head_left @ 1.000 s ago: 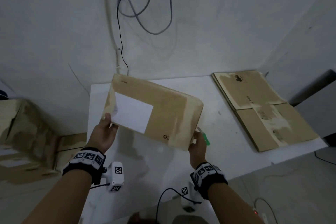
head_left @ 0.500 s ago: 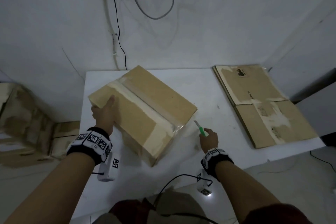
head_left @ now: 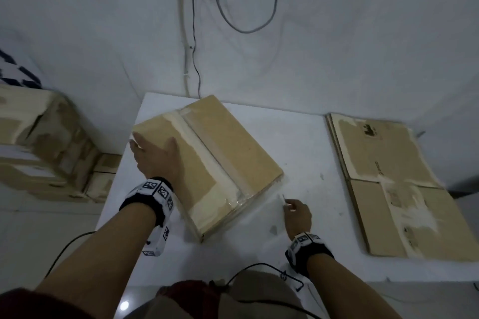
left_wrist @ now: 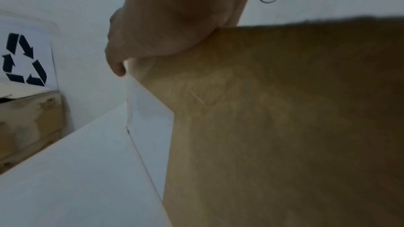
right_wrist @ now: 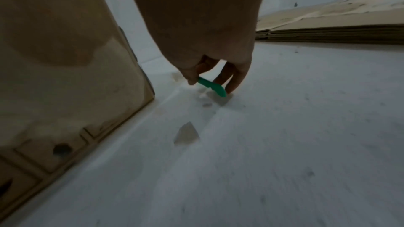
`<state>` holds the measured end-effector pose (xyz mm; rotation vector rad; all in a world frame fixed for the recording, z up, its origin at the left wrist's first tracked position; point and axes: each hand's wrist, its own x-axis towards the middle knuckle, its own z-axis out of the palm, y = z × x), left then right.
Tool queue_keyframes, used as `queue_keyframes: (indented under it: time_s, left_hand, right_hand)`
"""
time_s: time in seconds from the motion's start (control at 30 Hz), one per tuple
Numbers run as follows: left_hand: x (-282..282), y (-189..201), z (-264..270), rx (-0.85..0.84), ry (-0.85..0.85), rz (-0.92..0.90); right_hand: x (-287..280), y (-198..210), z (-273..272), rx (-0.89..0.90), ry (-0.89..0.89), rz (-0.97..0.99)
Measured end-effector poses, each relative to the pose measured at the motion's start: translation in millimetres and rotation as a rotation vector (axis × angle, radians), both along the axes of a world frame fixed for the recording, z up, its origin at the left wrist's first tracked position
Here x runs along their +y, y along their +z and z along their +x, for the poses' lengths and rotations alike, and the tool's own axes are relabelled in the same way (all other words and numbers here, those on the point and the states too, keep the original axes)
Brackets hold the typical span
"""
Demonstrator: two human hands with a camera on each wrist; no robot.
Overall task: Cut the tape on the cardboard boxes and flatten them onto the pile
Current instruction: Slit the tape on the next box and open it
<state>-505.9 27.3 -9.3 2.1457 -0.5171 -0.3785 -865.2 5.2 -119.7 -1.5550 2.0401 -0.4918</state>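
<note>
a sealed cardboard box (head_left: pixel 207 163) sits at an angle on the white worktop (head_left: pixel 298 142), a strip of tape (head_left: pixel 207 147) running along its top seam. the left hand (head_left: pixel 155 155) lies flat on the box's top near its left corner, fingers (left_wrist: pixel 116 65) straight and together, their tips reaching over the edge without curling round it. the right hand (head_left: pixel 296 215) rests low on the worktop just beside the box's near right corner. its thumb and fingers (right_wrist: pixel 236 78) are curled together, pinching a small green-handled cutter (right_wrist: pixel 212 86), whose pale tip points toward the box in the head view. a pile of flattened cardboard (head_left: pixel 388 184) lies well apart on the right of the worktop. small scraps of tape (right_wrist: pixel 186 134) lie near the right hand.
</note>
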Motion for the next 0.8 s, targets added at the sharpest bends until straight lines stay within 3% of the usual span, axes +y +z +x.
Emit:
queue_keyframes:
  time_s: [0.13, 0.23, 0.4, 0.5, 0.57, 0.8]
  left_hand:
    - [4, 3, -9, -0.329, -0.112, 0.146]
    - [5, 8, -13, -0.414, -0.157, 0.224]
    - [2, 9, -13, -0.534, -0.293, 0.237]
    - [0, 12, -11, -0.625, -0.473, 0.256]
    - [0, 16, -9, -0.596, -0.566, 0.298]
    - [-1, 22, -6, -0.502, -0.59, 0.324]
  right_hand:
    - [-46, 48, 10, -0.172, -0.018, -0.247]
    - [-81, 114, 38, -0.316, 0.021, -0.356]
    - [-105, 192, 116, -0.372, 0.33, -0.293]
    - [-100, 193, 176, -0.284, 0.532, -0.176]
    - [-95, 181, 213, -0.243, 0.628, -0.125]
    - [-83, 166, 283, -0.162, 0.692, -0.114]
